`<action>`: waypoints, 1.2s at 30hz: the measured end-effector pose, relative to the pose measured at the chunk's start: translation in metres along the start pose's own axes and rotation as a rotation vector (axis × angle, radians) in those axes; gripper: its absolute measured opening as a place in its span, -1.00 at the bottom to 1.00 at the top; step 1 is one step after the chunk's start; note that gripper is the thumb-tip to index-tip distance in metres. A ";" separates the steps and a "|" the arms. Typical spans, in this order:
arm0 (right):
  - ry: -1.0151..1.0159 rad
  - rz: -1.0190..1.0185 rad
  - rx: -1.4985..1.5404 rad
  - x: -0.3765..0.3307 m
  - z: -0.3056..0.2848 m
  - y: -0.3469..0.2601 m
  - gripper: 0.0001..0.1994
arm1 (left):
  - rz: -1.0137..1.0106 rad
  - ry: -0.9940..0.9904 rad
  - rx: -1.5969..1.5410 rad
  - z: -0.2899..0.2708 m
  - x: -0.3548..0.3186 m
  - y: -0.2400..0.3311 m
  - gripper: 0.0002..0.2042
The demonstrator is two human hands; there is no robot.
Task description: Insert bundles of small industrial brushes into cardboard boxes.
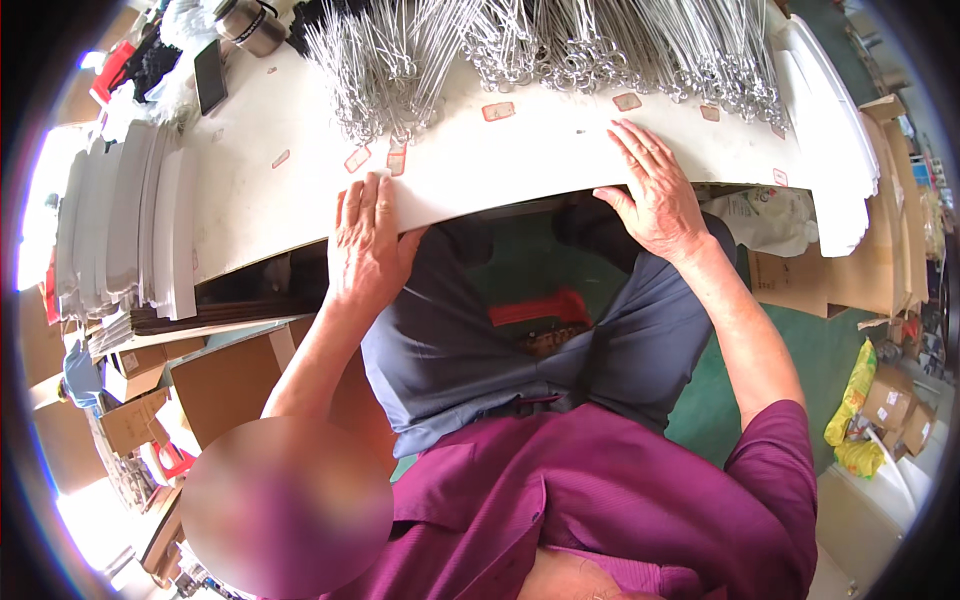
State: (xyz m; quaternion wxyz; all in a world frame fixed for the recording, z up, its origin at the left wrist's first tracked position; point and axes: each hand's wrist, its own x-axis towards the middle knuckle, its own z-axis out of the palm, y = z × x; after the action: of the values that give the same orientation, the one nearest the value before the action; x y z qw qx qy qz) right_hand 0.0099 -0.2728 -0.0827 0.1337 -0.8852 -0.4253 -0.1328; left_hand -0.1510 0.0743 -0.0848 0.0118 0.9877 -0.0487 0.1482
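My left hand (367, 245) lies flat over the front edge of a white tabletop (480, 165), its fingers stretched out and close together. Further right, my right hand (657, 195) rests on the same edge, fingers extended and thumb apart. Neither hand holds anything. Beyond them, thin metal wires with looped ends (570, 60) lie in several bunches along the far side of the table. Small red-bordered paper labels (498, 111) are scattered on the white surface between the hands and the wires.
At the table's left end stand white folded sheets (130, 220); more white sheets (830, 130) hang at the right end. A dark phone (209, 77) and a metal flask (250, 27) sit at the far left. Cardboard boxes (225, 385) stand at the lower left. A red tray (540, 308) is under the table.
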 end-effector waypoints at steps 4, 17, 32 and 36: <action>0.115 -0.114 0.054 -0.009 -0.017 -0.006 -0.57 | 0.086 -0.106 -0.153 -0.046 0.005 0.028 -0.37; 0.404 0.003 0.362 -0.007 -0.032 -0.076 -0.52 | -0.236 -0.408 -0.662 -0.056 0.037 0.081 -0.41; 0.060 0.398 1.152 -0.031 -0.004 -0.118 -0.86 | -0.259 -0.366 -0.756 -0.040 0.009 0.106 -0.27; 0.058 0.358 1.132 -0.031 0.000 -0.120 -0.87 | -0.234 -0.316 -0.832 -0.032 0.010 0.108 -0.26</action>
State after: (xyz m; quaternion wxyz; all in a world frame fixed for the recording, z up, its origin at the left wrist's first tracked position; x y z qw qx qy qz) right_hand -0.1038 -0.2226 -0.0782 0.6170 -0.7301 -0.2701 0.1152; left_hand -0.1612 -0.0330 -0.0499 0.4166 0.9083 0.0064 -0.0386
